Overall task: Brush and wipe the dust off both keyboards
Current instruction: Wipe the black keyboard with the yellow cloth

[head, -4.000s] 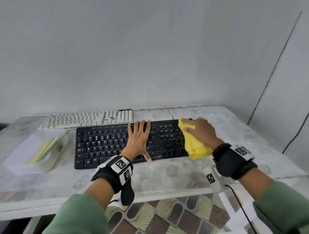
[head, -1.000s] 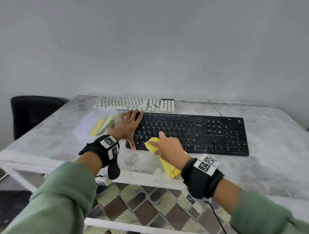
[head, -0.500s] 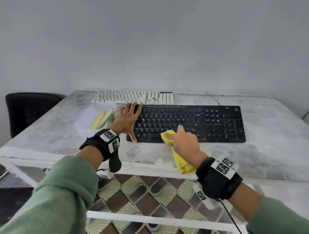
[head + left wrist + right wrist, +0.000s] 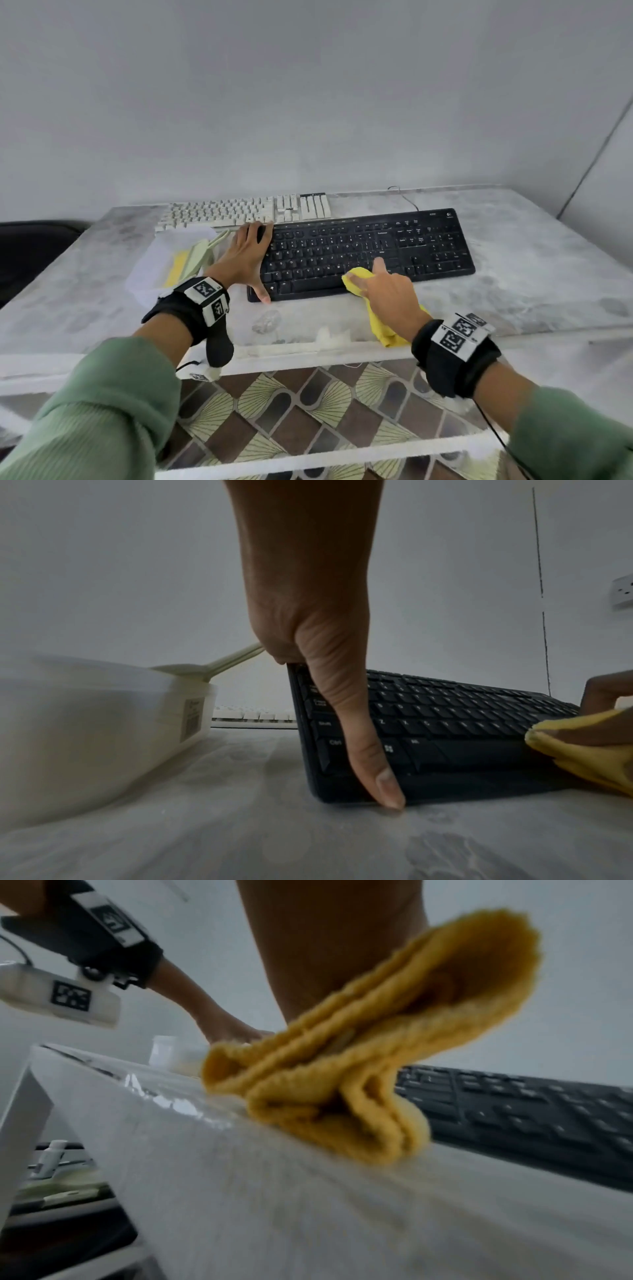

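rightward goes the yellow cloth (image 4: 356, 279) since half a second ago, now pressed on the black keyboard (image 4: 394, 246) at its front edge by the right hand (image 4: 387, 294), fingers curled over it. left hand (image 4: 245, 258) lies flat and spread on that keyboard's left end, gripping nothing. white keyboard (image 4: 239, 210) sits along the surface's (image 4: 531, 281) back edge.

Black keyboard (image 4: 445, 723): key legends "Ctrl", "Shift", "Alt", "Z", "X", "C", Windows logo, lower centre of left-wrist view. Box (image 4: 103, 723) sticker: illegible.
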{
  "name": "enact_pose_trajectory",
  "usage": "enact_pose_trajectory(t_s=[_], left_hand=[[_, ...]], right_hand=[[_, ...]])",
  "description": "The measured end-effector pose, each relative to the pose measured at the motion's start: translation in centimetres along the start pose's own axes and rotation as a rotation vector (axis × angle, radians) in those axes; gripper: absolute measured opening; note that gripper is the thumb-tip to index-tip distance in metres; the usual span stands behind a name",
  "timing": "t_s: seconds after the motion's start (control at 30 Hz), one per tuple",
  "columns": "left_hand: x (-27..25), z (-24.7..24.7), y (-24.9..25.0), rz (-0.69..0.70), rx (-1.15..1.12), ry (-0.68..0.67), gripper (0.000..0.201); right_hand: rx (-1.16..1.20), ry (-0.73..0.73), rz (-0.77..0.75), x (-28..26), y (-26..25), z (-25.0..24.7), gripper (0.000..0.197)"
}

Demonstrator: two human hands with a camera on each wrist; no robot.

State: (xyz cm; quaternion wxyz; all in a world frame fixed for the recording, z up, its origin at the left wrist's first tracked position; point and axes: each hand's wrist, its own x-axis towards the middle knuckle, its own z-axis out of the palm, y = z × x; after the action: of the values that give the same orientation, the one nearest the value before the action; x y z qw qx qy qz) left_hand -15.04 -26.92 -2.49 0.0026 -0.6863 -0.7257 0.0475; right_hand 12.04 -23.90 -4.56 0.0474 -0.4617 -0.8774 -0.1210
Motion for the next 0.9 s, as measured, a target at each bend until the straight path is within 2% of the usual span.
enact_pose_trajectory(t_s=[0.03, 0.07, 0.17, 0.27, 0.33, 0.47, 0.67, 0.73, 0.83, 0.9], left_hand=[[0.0, 0.0, 0.0, 0.002, 0.013, 0.002, 0.155], [0.0, -0.1, 0.0, 0.002, 0.027, 0.003, 0.155], [0.1, -0.2, 0.1, -0.002, 0.047, 0.002, 0.155], [0.1, -0.1, 0.0, 0.001, 0.057, 0.013, 0.156], [0.0, 0.0, 0.0, 0.000, 0.052, 0.016, 0.156], [-0.2, -0.1, 0.0, 0.009, 0.039, 0.015, 0.154], [-0.2, -0.3, 0.0, 0.018, 0.007, 0.001, 0.154], [-0.2, -0.2, 0.0, 0.024, -0.006, 0.000, 0.155], [-0.2, -0.3, 0.0, 0.023, -0.014, 0.003, 0.155], [-0.1, -0.3, 0.0, 0.020, -0.015, -0.004, 0.155]], right_hand=[[0.020, -0.099, 0.009, 0.0, -0.1, -0.1, 0.052], [0.028, -0.135, 0.018, 0.1, -0.5, -0.1, 0.047], [0.146, -0.092, -0.030, 1.1, -3.3, -1.5, 0.034], [0.138, -0.083, -0.240, 1.6, -7.2, -1.3, 0.037], [0.059, -0.098, -0.279, 1.5, -8.3, -1.3, 0.047], [-0.011, -0.131, -0.246, 0.5, -5.7, -1.4, 0.053], [-0.089, -0.179, -0.074, -0.7, -0.8, -0.6, 0.043], [-0.052, -0.144, -0.091, -0.3, -1.1, -0.7, 0.037], [0.082, 0.028, -0.207, 0.6, -4.3, -0.2, 0.030], [0.121, 0.117, -0.244, 1.2, -6.1, 0.5, 0.042]])
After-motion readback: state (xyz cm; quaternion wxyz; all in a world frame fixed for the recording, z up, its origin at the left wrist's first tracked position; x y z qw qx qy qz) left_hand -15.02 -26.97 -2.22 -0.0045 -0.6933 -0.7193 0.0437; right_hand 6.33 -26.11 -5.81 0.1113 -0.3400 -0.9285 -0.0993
